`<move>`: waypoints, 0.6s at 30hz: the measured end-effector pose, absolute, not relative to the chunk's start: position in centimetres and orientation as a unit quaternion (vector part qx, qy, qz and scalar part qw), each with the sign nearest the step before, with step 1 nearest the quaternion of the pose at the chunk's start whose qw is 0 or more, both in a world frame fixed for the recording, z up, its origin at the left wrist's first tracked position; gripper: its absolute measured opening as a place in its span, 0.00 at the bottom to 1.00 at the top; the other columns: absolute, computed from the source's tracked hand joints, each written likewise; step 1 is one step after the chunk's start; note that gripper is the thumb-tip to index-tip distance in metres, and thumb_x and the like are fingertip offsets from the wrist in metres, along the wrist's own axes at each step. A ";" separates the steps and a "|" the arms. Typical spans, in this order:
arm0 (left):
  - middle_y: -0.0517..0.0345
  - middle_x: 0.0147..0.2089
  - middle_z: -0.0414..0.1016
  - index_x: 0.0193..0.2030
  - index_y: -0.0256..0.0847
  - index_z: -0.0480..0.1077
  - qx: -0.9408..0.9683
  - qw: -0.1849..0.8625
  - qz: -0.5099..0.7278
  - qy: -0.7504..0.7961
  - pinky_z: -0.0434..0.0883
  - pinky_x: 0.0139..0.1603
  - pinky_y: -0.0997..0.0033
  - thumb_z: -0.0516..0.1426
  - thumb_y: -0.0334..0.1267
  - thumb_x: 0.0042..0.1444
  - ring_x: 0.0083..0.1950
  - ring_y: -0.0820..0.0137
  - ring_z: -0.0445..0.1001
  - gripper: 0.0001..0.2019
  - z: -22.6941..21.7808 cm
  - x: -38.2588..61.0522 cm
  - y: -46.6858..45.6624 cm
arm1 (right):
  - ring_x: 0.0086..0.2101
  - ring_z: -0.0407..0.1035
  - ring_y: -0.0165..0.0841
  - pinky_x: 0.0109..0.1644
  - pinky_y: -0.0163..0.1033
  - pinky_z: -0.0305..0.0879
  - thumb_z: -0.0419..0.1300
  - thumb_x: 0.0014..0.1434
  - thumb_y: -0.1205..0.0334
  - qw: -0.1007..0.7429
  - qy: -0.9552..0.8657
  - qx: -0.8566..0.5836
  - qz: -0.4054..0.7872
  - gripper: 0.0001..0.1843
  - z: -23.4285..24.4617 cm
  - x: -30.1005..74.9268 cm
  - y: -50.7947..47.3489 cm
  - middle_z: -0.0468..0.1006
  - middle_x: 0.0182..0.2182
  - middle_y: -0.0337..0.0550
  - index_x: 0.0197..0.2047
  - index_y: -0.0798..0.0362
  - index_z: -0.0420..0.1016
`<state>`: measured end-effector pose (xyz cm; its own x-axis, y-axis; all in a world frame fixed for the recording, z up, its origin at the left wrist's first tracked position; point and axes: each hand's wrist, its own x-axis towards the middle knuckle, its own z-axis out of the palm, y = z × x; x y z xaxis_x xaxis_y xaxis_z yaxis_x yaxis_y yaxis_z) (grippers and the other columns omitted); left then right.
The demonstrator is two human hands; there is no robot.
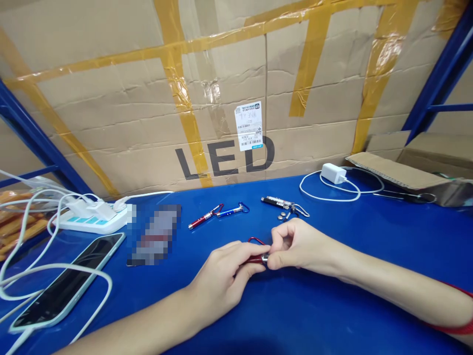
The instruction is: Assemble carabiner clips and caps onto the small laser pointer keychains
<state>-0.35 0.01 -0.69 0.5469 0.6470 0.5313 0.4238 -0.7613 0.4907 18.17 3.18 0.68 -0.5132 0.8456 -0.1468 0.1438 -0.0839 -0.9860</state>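
Note:
My left hand (225, 273) is closed round a small red keychain flashlight (256, 258) just above the blue table (332, 305). Its red carabiner clip (257, 241) sticks up behind my fingers. My right hand (295, 244) pinches the flashlight's silver end cap between thumb and forefinger. Behind my hands lie a red keychain flashlight (201, 220), a blue one (231, 211) and a black one (279, 202) with its clip. Small button batteries (284, 216) lie beside the black one.
A phone (66, 283) on a white cable lies at the left, by a white power strip (92, 219) with plugs. A white charger (333, 173) with coiled cable sits at the back right. A large taped cardboard box marked LED (229, 88) stands behind. An open carton (417, 170) is at the right.

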 end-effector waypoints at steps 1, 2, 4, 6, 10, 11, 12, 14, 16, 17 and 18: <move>0.58 0.36 0.76 0.47 0.40 0.70 0.865 0.155 0.360 0.313 0.69 0.39 0.78 0.52 0.29 0.59 0.35 0.73 0.73 0.11 -0.8 -0.4 0.0 | 0.18 0.55 0.20 0.21 0.28 0.48 0.73 0.28 0.61 0.291 -0.615 -0.407 0.610 0.19 0.6 18.1 3.2 0.68 0.15 0.32 0.17 0.58 0.65; 0.58 0.36 0.76 0.47 0.41 0.70 0.865 0.155 0.357 0.315 0.68 0.39 0.78 0.52 0.30 0.59 0.34 0.73 0.72 0.11 -0.8 -0.4 0.0 | 0.18 0.54 0.20 0.21 0.28 0.47 0.73 0.27 0.62 0.295 -0.617 -0.412 0.602 0.20 0.6 18.1 3.2 0.67 0.14 0.31 0.16 0.58 0.64; 0.59 0.34 0.76 0.48 0.41 0.70 0.868 0.156 0.350 0.316 0.68 0.38 0.78 0.51 0.29 0.59 0.34 0.73 0.72 0.12 -0.9 -0.4 0.0 | 0.18 0.52 0.19 0.21 0.28 0.45 0.73 0.27 0.62 0.298 -0.628 -0.422 0.582 0.21 0.6 18.1 3.2 0.65 0.12 0.30 0.14 0.58 0.62; 0.59 0.35 0.75 0.48 0.42 0.70 0.869 0.160 0.347 0.315 0.68 0.38 0.78 0.51 0.29 0.59 0.34 0.73 0.71 0.12 -0.8 -0.4 0.0 | 0.17 0.49 0.19 0.20 0.28 0.43 0.73 0.28 0.60 0.296 -0.643 -0.424 0.565 0.22 0.6 18.2 3.2 0.61 0.11 0.29 0.13 0.58 0.61; 0.57 0.34 0.74 0.44 0.39 0.69 0.867 0.167 0.346 0.317 0.68 0.37 0.77 0.48 0.29 0.60 0.34 0.73 0.71 0.11 -0.3 -0.3 -0.1 | 0.17 0.51 0.20 0.18 0.28 0.45 0.71 0.33 0.55 0.284 -0.662 -0.436 0.539 0.21 0.6 18.0 3.0 0.62 0.13 0.31 0.17 0.58 0.64; 0.57 0.34 0.74 0.43 0.39 0.69 0.867 0.170 0.344 0.319 0.68 0.36 0.77 0.47 0.29 0.61 0.33 0.73 0.70 0.11 -0.2 -0.3 -0.1 | 0.17 0.52 0.20 0.18 0.28 0.47 0.70 0.35 0.54 0.285 -0.665 -0.435 0.535 0.20 0.6 17.9 2.9 0.63 0.14 0.32 0.18 0.58 0.65; 0.57 0.33 0.73 0.43 0.39 0.69 0.865 0.174 0.343 0.321 0.68 0.35 0.76 0.47 0.29 0.61 0.32 0.73 0.70 0.11 -0.1 -0.3 -0.1 | 0.17 0.53 0.21 0.18 0.28 0.49 0.70 0.37 0.52 0.288 -0.669 -0.431 0.531 0.19 0.7 17.8 2.8 0.64 0.15 0.32 0.20 0.58 0.67; 0.57 0.33 0.72 0.42 0.39 0.68 0.863 0.180 0.343 0.325 0.67 0.35 0.76 0.46 0.30 0.61 0.32 0.73 0.69 0.11 0.0 -0.3 -0.2 | 0.17 0.54 0.21 0.18 0.28 0.51 0.68 0.40 0.51 0.305 -0.687 -0.412 0.515 0.19 0.7 17.7 2.6 0.64 0.15 0.33 0.23 0.57 0.68; 0.57 0.32 0.71 0.41 0.39 0.67 0.861 0.181 0.347 0.326 0.67 0.35 0.76 0.45 0.30 0.62 0.31 0.73 0.68 0.10 0.0 -0.3 -0.2 | 0.16 0.54 0.21 0.18 0.27 0.52 0.67 0.43 0.51 0.334 -0.715 -0.394 0.470 0.17 0.8 17.7 2.4 0.64 0.16 0.33 0.25 0.57 0.70; 0.57 0.32 0.70 0.40 0.38 0.67 0.859 0.183 0.348 0.328 0.66 0.35 0.76 0.45 0.30 0.62 0.31 0.73 0.67 0.10 0.0 -0.3 -0.2 | 0.16 0.54 0.20 0.18 0.27 0.52 0.67 0.44 0.52 0.356 -0.735 -0.386 0.429 0.16 0.8 17.8 2.4 0.65 0.18 0.33 0.27 0.57 0.72; 0.57 0.32 0.70 0.40 0.38 0.67 0.857 0.186 0.349 0.332 0.66 0.35 0.76 0.45 0.30 0.62 0.31 0.74 0.67 0.10 -0.1 -0.3 -0.2 | 0.17 0.54 0.20 0.18 0.27 0.53 0.67 0.44 0.53 0.380 -0.758 -0.372 0.378 0.15 0.9 17.9 2.4 0.66 0.20 0.34 0.29 0.56 0.73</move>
